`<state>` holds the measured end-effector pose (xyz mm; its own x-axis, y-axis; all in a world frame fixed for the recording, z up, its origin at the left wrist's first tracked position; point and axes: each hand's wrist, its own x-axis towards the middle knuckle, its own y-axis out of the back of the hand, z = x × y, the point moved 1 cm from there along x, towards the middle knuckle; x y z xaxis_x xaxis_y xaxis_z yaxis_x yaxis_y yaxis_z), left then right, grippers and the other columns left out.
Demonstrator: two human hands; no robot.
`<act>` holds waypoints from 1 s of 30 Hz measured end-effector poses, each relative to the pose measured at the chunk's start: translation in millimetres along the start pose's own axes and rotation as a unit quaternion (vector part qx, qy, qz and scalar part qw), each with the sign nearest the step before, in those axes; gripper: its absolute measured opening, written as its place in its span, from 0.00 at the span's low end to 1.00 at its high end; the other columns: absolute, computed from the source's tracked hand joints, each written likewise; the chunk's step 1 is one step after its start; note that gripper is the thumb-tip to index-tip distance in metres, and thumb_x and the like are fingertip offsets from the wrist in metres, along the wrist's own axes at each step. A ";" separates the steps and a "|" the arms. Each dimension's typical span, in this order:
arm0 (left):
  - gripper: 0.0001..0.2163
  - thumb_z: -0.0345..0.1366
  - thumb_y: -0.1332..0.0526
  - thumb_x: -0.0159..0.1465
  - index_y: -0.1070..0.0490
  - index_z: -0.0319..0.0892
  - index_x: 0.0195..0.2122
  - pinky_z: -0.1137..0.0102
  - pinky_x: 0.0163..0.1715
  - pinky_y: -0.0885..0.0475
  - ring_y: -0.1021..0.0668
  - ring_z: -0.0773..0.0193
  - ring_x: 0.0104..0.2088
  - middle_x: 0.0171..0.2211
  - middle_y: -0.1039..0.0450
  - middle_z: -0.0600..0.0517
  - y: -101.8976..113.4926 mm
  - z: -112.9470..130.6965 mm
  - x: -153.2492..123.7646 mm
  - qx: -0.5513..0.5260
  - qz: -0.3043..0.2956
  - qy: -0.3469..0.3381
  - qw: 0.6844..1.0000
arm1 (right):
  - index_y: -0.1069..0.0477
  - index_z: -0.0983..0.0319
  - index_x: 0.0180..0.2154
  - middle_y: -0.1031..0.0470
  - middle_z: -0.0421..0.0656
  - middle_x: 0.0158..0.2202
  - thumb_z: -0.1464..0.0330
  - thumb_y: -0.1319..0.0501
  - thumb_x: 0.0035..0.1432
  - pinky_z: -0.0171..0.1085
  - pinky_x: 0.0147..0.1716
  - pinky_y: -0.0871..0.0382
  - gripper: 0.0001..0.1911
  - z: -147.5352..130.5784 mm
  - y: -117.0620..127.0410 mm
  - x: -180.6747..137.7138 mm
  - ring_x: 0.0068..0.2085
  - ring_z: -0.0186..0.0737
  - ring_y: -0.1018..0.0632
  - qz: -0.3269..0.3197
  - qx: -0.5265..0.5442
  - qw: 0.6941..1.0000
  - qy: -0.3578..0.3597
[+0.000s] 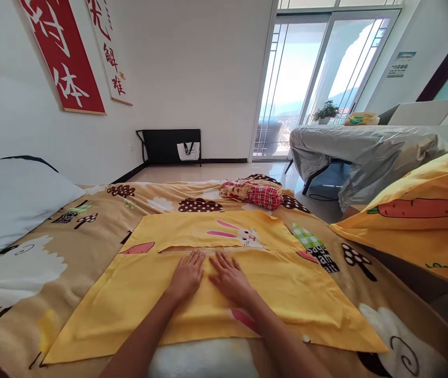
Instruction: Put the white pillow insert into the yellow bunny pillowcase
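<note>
A yellow pillowcase point(121, 294) printed with a rabbit and carrots lies spread flat on a tan patterned blanket point(90, 226). Across its upper part runs a slit-like opening, gaping slightly, with a pale strip showing inside. My left hand point(187, 274) rests palm down just below the opening, fingers stretched out at its edge. Beside it, a little to the right, my right hand point(229, 277) also lies flat on the fabric with its fingers spread. Neither hand grips anything. My right forearm covers part of a pink print near the bottom edge.
A white pillow point(14, 205) is at the left. Red checked cloth point(263, 195) lies at the blanket's far edge. Another yellow carrot-print cloth point(416, 220) bulges at the right. Beyond stands a table under plastic sheeting point(365, 142), near sliding glass doors point(298, 79).
</note>
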<state>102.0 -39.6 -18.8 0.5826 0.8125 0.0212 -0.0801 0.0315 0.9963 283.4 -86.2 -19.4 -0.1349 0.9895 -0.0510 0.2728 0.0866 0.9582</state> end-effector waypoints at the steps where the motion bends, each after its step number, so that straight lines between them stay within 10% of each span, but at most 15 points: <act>1: 0.25 0.40 0.58 0.69 0.51 0.45 0.67 0.54 0.64 0.48 0.48 0.58 0.67 0.68 0.55 0.52 -5.3 -11.5 -7.0 -0.006 -0.019 0.011 1.000 | 0.53 0.54 0.67 0.60 0.39 0.70 0.51 0.58 0.64 0.50 0.65 0.62 0.33 15.9 -3.7 -5.9 0.69 0.41 0.56 0.001 -0.007 1.000 -0.023; 8: 0.25 0.37 0.59 0.69 0.49 0.41 0.66 0.47 0.62 0.51 0.46 0.54 0.67 0.67 0.53 0.47 -3.1 -151.3 -109.0 0.110 -0.019 0.288 0.951 | 0.49 0.62 0.66 0.53 0.46 0.68 0.64 0.60 0.65 0.52 0.64 0.58 0.29 177.2 7.8 -93.2 0.68 0.44 0.48 0.049 -0.168 0.927 -0.331; 11: 0.28 0.23 0.61 0.63 0.44 0.37 0.64 0.46 0.63 0.52 0.46 0.54 0.67 0.66 0.50 0.45 12.1 -123.1 -94.9 0.110 -0.014 0.232 0.966 | 0.43 0.69 0.63 0.51 0.53 0.67 0.69 0.59 0.64 0.53 0.64 0.58 0.28 139.3 16.2 -78.5 0.67 0.48 0.48 0.077 -0.189 0.938 -0.281; 16: 0.28 0.26 0.56 0.62 0.44 0.44 0.65 0.65 0.64 0.45 0.40 0.66 0.64 0.65 0.46 0.53 26.6 -22.2 -18.4 -0.154 -0.079 -0.063 0.983 | 0.50 0.62 0.66 0.55 0.48 0.69 0.54 0.56 0.65 0.50 0.65 0.58 0.33 -7.1 1.5 -37.7 0.68 0.45 0.52 -0.027 0.029 0.999 0.023; 23: 0.25 0.43 0.57 0.69 0.44 0.39 0.65 0.56 0.66 0.51 0.44 0.59 0.66 0.66 0.49 0.47 -7.6 23.7 11.6 -0.182 -0.084 -0.089 0.976 | 0.41 0.51 0.62 0.37 0.38 0.63 0.57 0.54 0.68 0.42 0.64 0.54 0.24 -70.7 -34.7 -82.8 0.64 0.37 0.39 -0.143 0.243 0.904 0.322; 27: 0.26 0.39 0.55 0.68 0.50 0.37 0.66 0.47 0.64 0.55 0.47 0.54 0.67 0.67 0.53 0.45 -21.3 38.2 -0.8 -0.086 -0.035 -0.070 0.993 | 0.31 0.56 0.55 0.23 0.41 0.49 0.56 0.57 0.68 0.37 0.56 0.38 0.25 -61.8 -20.0 -73.0 0.52 0.38 0.25 -0.070 0.294 0.931 0.204; 30: 0.26 0.42 0.57 0.69 0.52 0.42 0.67 0.51 0.64 0.51 0.46 0.57 0.67 0.67 0.54 0.48 -27.6 21.1 -27.5 -0.053 -0.016 -0.075 0.996 | 0.41 0.58 0.63 0.38 0.47 0.63 0.53 0.55 0.65 0.48 0.62 0.47 0.30 -25.8 -13.4 -65.1 0.63 0.47 0.37 0.060 0.156 0.986 0.014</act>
<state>105.2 -75.1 -45.0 0.6994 0.7146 0.0099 -0.1397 0.1232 0.9825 264.0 -154.8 -21.6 -0.1094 0.9915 0.0699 0.5671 0.0045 0.8236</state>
